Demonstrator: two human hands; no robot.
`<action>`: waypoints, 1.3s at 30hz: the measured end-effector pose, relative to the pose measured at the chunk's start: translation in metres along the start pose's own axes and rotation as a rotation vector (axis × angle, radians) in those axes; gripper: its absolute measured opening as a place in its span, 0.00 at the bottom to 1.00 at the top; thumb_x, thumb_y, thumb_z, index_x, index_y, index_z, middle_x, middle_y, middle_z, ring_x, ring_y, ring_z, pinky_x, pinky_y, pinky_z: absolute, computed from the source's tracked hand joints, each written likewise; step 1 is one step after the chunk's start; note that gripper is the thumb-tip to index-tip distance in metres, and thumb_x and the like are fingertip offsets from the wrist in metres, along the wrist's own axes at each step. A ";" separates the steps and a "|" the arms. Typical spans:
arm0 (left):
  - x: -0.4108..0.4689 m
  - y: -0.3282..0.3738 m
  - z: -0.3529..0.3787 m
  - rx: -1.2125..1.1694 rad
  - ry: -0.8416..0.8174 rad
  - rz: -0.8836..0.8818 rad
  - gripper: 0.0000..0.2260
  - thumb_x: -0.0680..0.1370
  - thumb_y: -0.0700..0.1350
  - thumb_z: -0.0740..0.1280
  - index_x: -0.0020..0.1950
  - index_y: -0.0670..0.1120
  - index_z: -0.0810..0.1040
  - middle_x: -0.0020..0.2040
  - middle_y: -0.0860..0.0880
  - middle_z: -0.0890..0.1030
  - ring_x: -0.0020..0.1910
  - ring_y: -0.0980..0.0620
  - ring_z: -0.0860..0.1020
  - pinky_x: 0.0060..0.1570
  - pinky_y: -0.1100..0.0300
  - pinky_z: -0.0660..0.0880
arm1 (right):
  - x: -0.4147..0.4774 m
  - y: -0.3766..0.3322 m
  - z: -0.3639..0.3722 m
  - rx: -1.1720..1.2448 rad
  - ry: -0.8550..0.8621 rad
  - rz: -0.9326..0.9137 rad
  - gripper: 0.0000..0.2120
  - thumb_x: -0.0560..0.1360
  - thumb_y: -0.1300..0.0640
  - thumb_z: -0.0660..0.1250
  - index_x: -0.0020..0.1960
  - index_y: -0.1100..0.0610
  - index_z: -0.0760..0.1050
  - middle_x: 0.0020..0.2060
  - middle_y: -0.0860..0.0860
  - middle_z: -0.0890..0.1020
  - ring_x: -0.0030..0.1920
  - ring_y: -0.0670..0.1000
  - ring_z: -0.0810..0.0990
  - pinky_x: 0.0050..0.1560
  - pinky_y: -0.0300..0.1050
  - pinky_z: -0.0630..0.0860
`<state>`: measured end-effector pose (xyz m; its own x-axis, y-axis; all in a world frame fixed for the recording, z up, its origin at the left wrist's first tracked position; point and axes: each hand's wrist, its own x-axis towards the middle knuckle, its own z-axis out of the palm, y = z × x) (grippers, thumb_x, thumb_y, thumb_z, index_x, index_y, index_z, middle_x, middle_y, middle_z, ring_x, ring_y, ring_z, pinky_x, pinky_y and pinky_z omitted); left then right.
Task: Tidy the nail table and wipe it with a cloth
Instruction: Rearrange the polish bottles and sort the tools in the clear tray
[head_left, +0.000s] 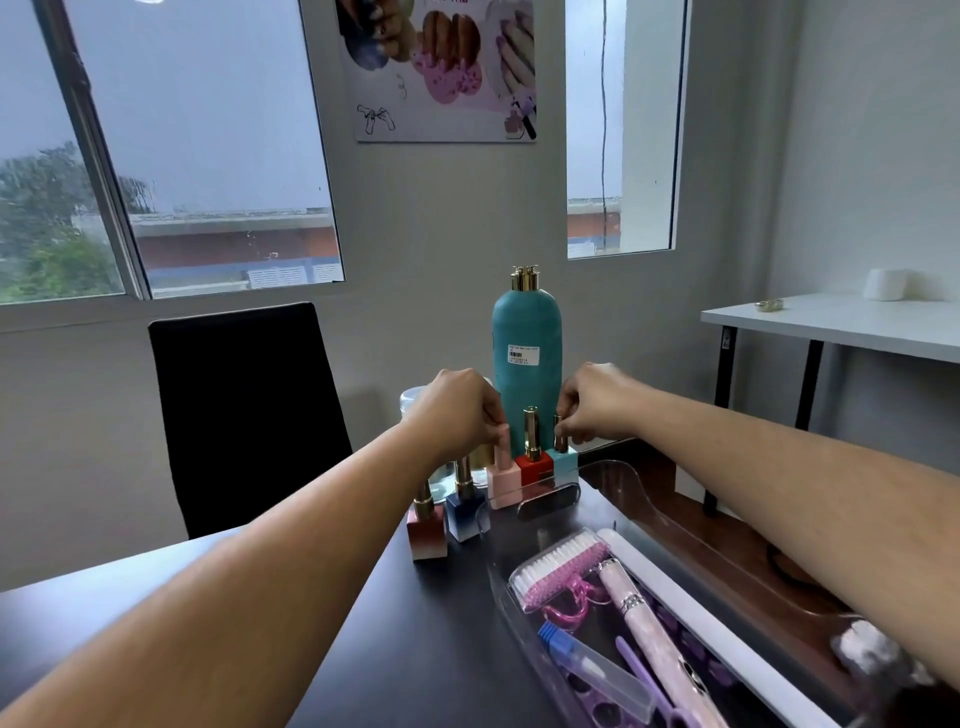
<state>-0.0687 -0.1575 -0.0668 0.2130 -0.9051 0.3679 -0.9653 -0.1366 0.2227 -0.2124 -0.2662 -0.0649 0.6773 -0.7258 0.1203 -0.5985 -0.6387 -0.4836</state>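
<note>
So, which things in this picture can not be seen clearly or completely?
Head view:
1. Label on the tall teal bottle: print too small to read.
2. Clear jar: mostly hidden behind the left hand.
3. Cap of the teal polish bottle: partly covered by the right hand.
4. Clear tray: cut off by the bottom edge.
5. Whitish thing at lower right: blurred.

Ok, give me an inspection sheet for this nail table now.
Surface: dark table; no cloth seen.
Job's things: pink polish bottle, red polish bottle and teal polish bottle in a row at clear holder; navy bottle and red-ombre bottle left of it.
Clutter: tall teal bottle behind; clear tray of tools.
Hands: left hand pinches pink cap; right hand pinches teal cap.
Cables: dark cable at right window.
Surroundings: black chair, white side table, poster.
</note>
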 end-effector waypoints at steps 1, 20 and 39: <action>0.000 0.000 0.000 -0.006 0.000 -0.001 0.07 0.71 0.46 0.73 0.48 0.48 0.84 0.42 0.54 0.82 0.34 0.60 0.75 0.30 0.73 0.64 | 0.000 0.000 0.000 0.007 -0.001 -0.003 0.07 0.71 0.63 0.72 0.38 0.59 0.74 0.33 0.53 0.80 0.32 0.47 0.80 0.39 0.41 0.80; -0.072 -0.023 -0.064 0.020 0.062 -0.064 0.13 0.67 0.54 0.75 0.46 0.49 0.83 0.36 0.55 0.80 0.40 0.56 0.79 0.46 0.63 0.74 | -0.041 -0.067 -0.017 -0.081 -0.013 -0.350 0.10 0.71 0.54 0.72 0.51 0.55 0.81 0.40 0.42 0.81 0.41 0.40 0.79 0.38 0.29 0.73; -0.068 -0.041 -0.020 -0.113 0.149 -0.129 0.06 0.68 0.43 0.75 0.44 0.45 0.84 0.41 0.49 0.84 0.39 0.55 0.78 0.41 0.65 0.70 | -0.020 -0.090 0.029 -0.398 0.040 -0.407 0.08 0.71 0.55 0.73 0.49 0.53 0.82 0.45 0.48 0.83 0.43 0.47 0.79 0.47 0.42 0.77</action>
<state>-0.0409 -0.0820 -0.0829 0.3621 -0.8124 0.4571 -0.9072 -0.1945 0.3731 -0.1597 -0.1864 -0.0487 0.8749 -0.4050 0.2654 -0.4129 -0.9103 -0.0281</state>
